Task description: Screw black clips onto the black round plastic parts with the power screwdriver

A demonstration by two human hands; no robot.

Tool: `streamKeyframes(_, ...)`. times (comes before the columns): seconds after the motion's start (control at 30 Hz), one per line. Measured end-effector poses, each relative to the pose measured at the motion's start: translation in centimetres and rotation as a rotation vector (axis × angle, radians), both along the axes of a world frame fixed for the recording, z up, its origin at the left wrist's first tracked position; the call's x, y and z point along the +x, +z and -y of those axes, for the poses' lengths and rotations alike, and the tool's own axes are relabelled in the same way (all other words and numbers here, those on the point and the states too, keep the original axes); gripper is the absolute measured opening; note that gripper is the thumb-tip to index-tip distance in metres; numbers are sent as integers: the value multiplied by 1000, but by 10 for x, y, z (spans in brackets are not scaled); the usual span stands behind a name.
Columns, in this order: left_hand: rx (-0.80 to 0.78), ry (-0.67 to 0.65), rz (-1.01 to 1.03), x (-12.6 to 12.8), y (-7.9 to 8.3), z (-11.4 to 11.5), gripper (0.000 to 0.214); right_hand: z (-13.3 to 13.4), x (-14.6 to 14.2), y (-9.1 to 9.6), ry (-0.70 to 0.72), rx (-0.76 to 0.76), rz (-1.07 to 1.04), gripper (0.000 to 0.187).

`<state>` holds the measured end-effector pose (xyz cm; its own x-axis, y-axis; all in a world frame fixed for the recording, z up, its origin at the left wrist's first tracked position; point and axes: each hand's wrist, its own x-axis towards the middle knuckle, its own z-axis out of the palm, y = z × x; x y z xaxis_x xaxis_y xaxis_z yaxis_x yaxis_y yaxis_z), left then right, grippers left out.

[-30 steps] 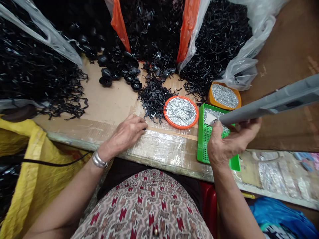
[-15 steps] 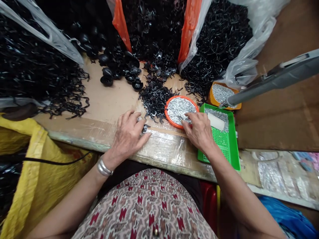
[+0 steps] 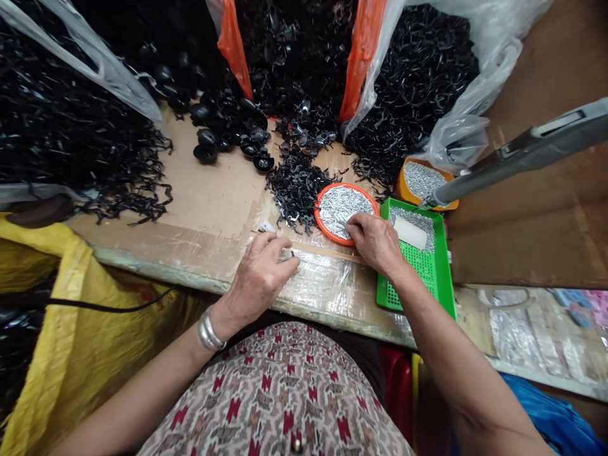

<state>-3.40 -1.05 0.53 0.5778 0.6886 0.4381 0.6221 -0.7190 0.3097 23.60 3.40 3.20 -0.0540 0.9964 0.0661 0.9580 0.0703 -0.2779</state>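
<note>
My left hand (image 3: 263, 275) rests on the taped table edge with its fingers curled around a small part that I cannot make out. My right hand (image 3: 375, 239) reaches over the near rim of the orange dish (image 3: 323, 225) of small silver pins, fingers pinched together at the pins. A heap of small black clips (image 3: 294, 183) lies just left of the dish. A grey powered tool (image 3: 522, 155) hangs free at the right, its tip over the orange bowl (image 3: 426, 180) of silver bits.
A green perforated tray (image 3: 418, 272) with silver bits and a white block sits right of the dish. Bags of black plastic parts (image 3: 413, 82) line the back, with black caps (image 3: 228, 133) spilled in front. Yellow sacking (image 3: 71, 329) hangs at the left.
My right hand let go of the grey tool, which swung up to the right, and moved left to the orange dish. My left hand slid toward the table edge and closed.
</note>
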Motion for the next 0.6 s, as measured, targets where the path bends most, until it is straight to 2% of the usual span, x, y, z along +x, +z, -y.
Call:
streamKeyframes(0.1,-65,-63,-68,6,-4,7,17,4,2,-3,-23,28,-141,16)
streamKeyframes(0.27,-119,-20,-109,8,-13,13,26,12,4,-10,-127,15,-495,16)
streamKeyframes(0.37,-144,-13,-70,6,-15,12,31,15,5,-14,-188,10,-594,18)
streamKeyframes(0.5,-292,3,140,9,-14,12,32,15,5,-15,-210,37,-637,18)
streamKeyframes(0.6,-567,34,445,15,-11,13,22,14,3,-10,-203,57,-681,18)
